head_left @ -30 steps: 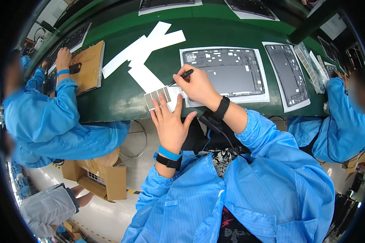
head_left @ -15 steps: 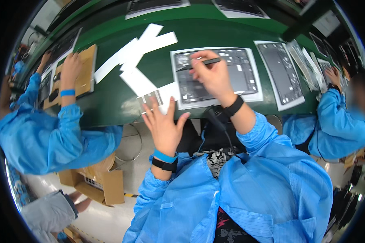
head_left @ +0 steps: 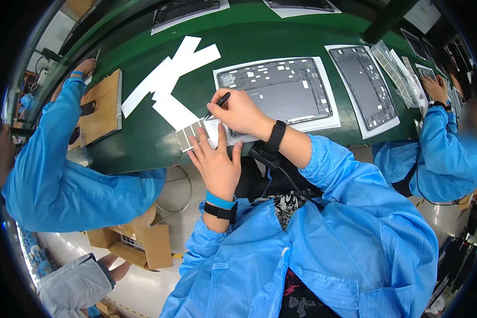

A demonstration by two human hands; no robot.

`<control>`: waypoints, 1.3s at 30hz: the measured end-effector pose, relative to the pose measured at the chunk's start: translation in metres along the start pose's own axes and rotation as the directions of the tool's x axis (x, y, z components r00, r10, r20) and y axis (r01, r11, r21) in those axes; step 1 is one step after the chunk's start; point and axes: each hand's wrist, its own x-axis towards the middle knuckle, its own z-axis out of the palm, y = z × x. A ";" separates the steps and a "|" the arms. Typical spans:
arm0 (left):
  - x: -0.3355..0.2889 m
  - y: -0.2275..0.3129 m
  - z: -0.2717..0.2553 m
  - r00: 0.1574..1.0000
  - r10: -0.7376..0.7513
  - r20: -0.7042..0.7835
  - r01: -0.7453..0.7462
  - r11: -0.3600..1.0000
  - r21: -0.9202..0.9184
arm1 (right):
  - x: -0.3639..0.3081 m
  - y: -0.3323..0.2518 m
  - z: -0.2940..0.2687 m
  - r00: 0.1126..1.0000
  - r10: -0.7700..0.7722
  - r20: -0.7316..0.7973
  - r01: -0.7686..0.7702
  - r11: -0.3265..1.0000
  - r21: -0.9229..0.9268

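My left hand (head_left: 215, 161) lies with its fingers spread over a small sheet of grey rectangular stickers (head_left: 184, 139), pressing on its right part. Black tweezers (head_left: 224, 99) are pinched in my right hand (head_left: 241, 112), their tip pointing down at the sticker sheet's upper right edge beside my left fingertips. Whether the tip grips anything is too small to tell. Just beyond my right hand, a dark tablet housing (head_left: 283, 95) with several small white patches lies on a white sheet (head_left: 334, 114).
White paper strips (head_left: 167, 74) overlap on the green table (head_left: 143, 143). Another tablet housing (head_left: 368, 87) lies to the right, near clear-wrapped sticker strips (head_left: 392, 71). Co-workers in blue sit on both sides. At left is a brown board (head_left: 103, 106); an open cardboard box (head_left: 156, 246) stands below.
My right hand has moved left and nearer with the tweezers, from over the tablet housing to the sticker sheet. My left hand stays on the sheet. The left co-worker's arm has reached farther away.
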 end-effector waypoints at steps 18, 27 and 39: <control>0.009 0.018 -0.011 0.999 -0.044 -0.024 0.046 0.997 0.064 | -0.060 -0.009 -0.162 0.918 -0.040 -0.396 0.097 0.988 0.124; 0.041 0.149 0.022 0.858 0.506 -0.088 -0.487 0.747 -0.452 | -0.121 0.027 -0.234 0.893 0.020 -0.450 -0.024 1.000 -0.004; 0.046 0.164 0.047 0.842 0.539 -0.032 -0.501 0.759 -0.415 | -0.117 0.040 -0.232 0.890 0.056 -0.453 -0.140 0.978 -0.154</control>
